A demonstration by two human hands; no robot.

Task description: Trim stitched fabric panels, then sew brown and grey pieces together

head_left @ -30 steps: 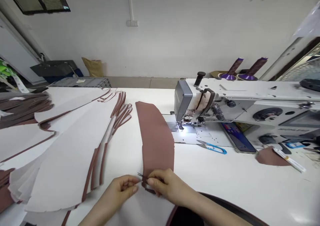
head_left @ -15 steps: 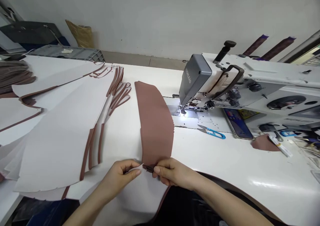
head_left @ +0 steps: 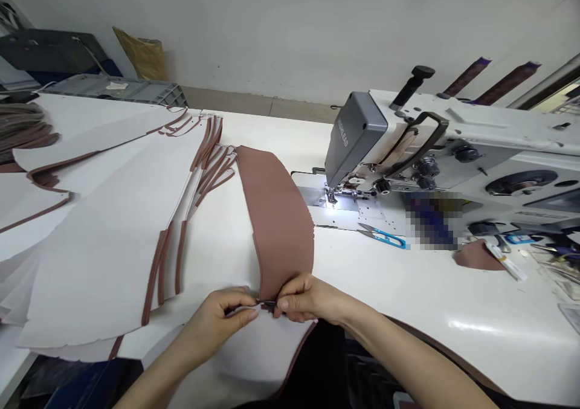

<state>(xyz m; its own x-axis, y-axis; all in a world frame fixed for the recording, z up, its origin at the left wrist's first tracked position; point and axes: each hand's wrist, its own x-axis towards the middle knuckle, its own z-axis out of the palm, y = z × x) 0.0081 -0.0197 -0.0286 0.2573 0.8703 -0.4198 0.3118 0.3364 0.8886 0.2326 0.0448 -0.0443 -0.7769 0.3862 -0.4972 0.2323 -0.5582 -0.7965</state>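
Observation:
A brown leather-like panel (head_left: 276, 215) with a pale underside lies on the white table, its near end folded or joined at my hands. My left hand (head_left: 222, 318) is closed, thumb and forefinger pinching the panel's edge near a pale corner. Close beside it my right hand (head_left: 303, 300) is also closed, fingers pinching the dark folded edge of the same panel. A pale piece with a brown border (head_left: 254, 360) hangs below the hands toward my lap. Exactly how the layers meet between the fingertips is hidden.
A sewing machine (head_left: 357, 137) stands at the right with its needle area lit. Blue-handled thread snips (head_left: 383, 235) lie before it. Stacked white pieces with brown edging (head_left: 104, 240) cover the left side. A grey crate (head_left: 122, 92) sits behind.
The panel's far end has swung left and now touches the brown-edged strips. My right hand has shifted slightly up at the fold; both hands keep their pinch.

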